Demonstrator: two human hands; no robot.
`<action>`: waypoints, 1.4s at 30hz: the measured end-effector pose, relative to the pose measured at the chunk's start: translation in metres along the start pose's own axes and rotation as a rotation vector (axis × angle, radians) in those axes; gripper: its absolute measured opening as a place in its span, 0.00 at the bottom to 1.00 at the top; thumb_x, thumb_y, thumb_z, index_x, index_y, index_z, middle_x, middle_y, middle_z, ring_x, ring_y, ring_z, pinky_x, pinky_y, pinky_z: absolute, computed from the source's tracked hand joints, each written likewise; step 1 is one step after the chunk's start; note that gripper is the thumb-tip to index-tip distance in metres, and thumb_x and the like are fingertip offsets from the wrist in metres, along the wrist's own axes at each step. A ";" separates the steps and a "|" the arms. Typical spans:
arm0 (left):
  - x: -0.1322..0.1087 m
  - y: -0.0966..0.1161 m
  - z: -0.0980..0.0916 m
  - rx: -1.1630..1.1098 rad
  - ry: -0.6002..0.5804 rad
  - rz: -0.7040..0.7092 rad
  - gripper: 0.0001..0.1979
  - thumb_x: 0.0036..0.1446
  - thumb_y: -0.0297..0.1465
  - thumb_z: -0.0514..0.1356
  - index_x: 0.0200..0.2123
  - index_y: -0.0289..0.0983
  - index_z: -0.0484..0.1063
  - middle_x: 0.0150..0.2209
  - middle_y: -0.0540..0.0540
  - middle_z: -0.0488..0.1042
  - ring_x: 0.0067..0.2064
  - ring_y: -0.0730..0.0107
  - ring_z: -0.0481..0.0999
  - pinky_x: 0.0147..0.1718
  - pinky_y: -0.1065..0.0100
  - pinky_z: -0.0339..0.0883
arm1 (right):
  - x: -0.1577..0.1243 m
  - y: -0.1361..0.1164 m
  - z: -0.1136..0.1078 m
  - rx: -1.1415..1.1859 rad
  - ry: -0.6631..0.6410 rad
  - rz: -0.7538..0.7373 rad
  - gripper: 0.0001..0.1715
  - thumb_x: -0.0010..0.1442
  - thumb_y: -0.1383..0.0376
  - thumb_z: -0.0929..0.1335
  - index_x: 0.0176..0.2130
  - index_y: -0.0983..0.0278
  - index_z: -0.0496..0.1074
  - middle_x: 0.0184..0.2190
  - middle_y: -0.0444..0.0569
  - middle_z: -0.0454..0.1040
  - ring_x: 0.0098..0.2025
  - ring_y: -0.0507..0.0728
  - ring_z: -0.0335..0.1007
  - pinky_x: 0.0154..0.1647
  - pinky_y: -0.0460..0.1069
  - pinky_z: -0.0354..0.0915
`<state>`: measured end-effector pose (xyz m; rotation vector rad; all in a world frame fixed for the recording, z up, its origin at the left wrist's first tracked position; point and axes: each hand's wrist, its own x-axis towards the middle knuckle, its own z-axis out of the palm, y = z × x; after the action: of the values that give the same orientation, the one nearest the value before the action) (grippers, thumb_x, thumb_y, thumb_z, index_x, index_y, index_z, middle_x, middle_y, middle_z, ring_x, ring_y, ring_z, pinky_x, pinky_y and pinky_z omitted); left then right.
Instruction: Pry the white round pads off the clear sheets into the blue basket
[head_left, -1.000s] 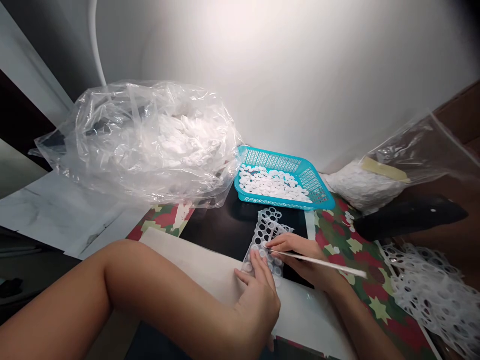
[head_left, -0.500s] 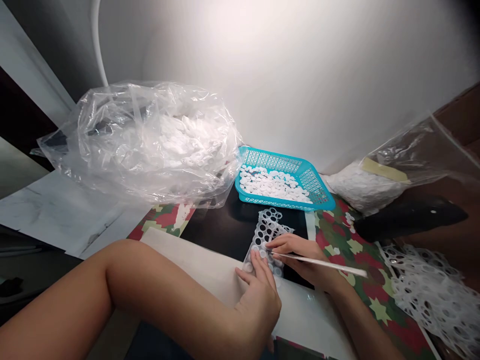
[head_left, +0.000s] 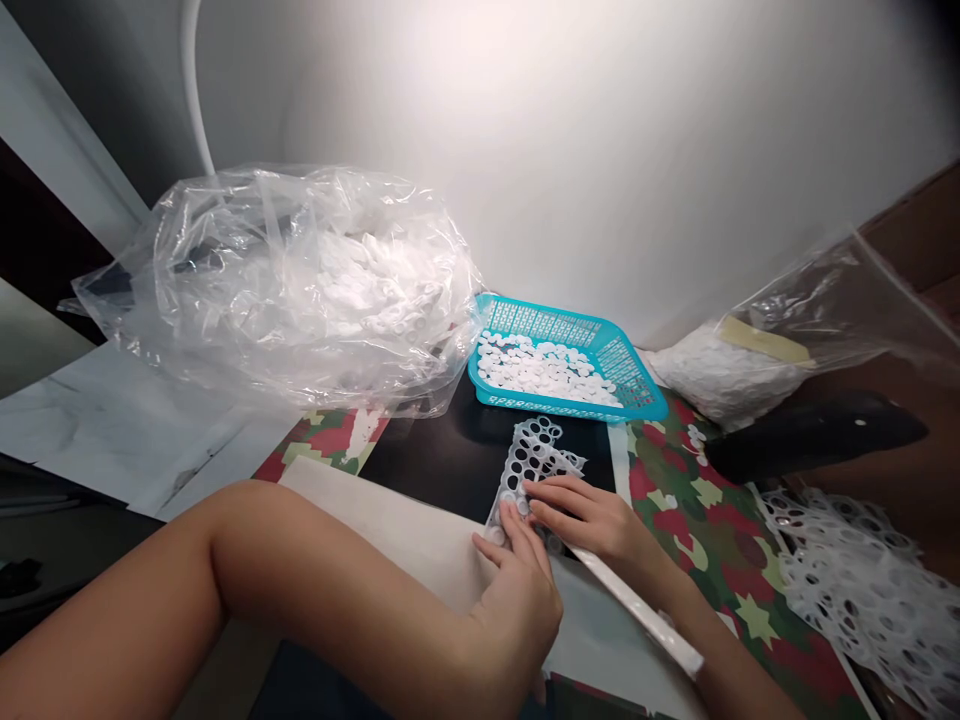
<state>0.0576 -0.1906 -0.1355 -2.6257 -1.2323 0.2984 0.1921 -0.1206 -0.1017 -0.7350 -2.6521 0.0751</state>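
A translucent plastic sheet of round holes (head_left: 519, 470) lies on a black mat; white discs sit in some of its near holes. Stretched fingers of my left hand (head_left: 521, 585) rest flat on the near part of this sheet, hiding some discs. Beside them, my right hand (head_left: 600, 520) touches the sheet with its fingertips. A thin white stick (head_left: 637, 610) is held under that palm and slants back toward my right forearm. Its front end is hidden by the hand.
Behind the mat (head_left: 427, 450) stands a blue plastic basket (head_left: 570, 408) of small white discs. A big clear bag (head_left: 292, 290) of white pieces is at left, another bag (head_left: 720, 370) at right. Several holed sheets (head_left: 862, 590) are piled at far right. White paper (head_left: 375, 510) covers the near edge.
The stick has swung from nearly level to a steep slant, its free end dropping toward my right forearm. My right fingers now reach out over the sheet. My left hand has hardly moved.
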 end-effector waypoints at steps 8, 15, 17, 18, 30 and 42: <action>0.001 0.005 0.008 -0.026 0.080 -0.048 0.56 0.29 0.64 0.58 0.52 0.23 0.68 0.51 0.16 0.65 0.53 0.22 0.63 0.30 0.41 0.71 | -0.003 0.002 0.014 0.012 0.138 0.033 0.13 0.60 0.72 0.65 0.45 0.61 0.72 0.45 0.54 0.76 0.46 0.58 0.72 0.43 0.53 0.73; -0.002 0.001 0.000 0.005 0.022 -0.016 0.61 0.23 0.65 0.58 0.54 0.26 0.66 0.52 0.17 0.65 0.52 0.20 0.64 0.29 0.40 0.71 | 0.000 0.002 0.018 0.228 0.306 0.276 0.12 0.62 0.71 0.63 0.42 0.59 0.72 0.42 0.51 0.77 0.43 0.56 0.74 0.43 0.53 0.72; -0.002 0.000 -0.002 0.011 0.010 -0.009 0.60 0.24 0.65 0.58 0.55 0.26 0.65 0.52 0.18 0.65 0.52 0.21 0.64 0.28 0.41 0.71 | 0.001 0.000 0.012 0.279 0.335 0.368 0.11 0.62 0.70 0.63 0.42 0.58 0.71 0.42 0.49 0.77 0.45 0.57 0.74 0.45 0.52 0.71; -0.002 -0.001 -0.003 0.014 0.010 -0.005 0.60 0.25 0.65 0.57 0.55 0.27 0.65 0.52 0.18 0.65 0.52 0.21 0.64 0.28 0.41 0.71 | 0.000 0.000 0.009 0.303 0.349 0.411 0.11 0.62 0.70 0.63 0.42 0.58 0.71 0.42 0.48 0.77 0.45 0.57 0.74 0.45 0.52 0.71; -0.004 -0.004 -0.005 0.022 -0.038 0.015 0.58 0.30 0.65 0.56 0.57 0.27 0.62 0.54 0.18 0.63 0.53 0.21 0.62 0.27 0.40 0.72 | -0.001 0.001 0.006 0.312 0.636 0.633 0.08 0.61 0.67 0.65 0.41 0.58 0.72 0.42 0.47 0.77 0.44 0.59 0.74 0.45 0.54 0.71; -0.004 -0.003 -0.001 -0.066 0.068 -0.048 0.55 0.32 0.61 0.60 0.58 0.29 0.61 0.52 0.20 0.66 0.52 0.24 0.64 0.28 0.40 0.71 | -0.016 0.003 -0.007 0.372 0.203 0.277 0.10 0.60 0.71 0.65 0.39 0.60 0.74 0.40 0.50 0.78 0.41 0.56 0.75 0.40 0.50 0.73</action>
<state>0.0536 -0.1920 -0.1331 -2.6332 -1.3016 0.1615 0.2089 -0.1262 -0.1018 -0.9181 -2.2402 0.5240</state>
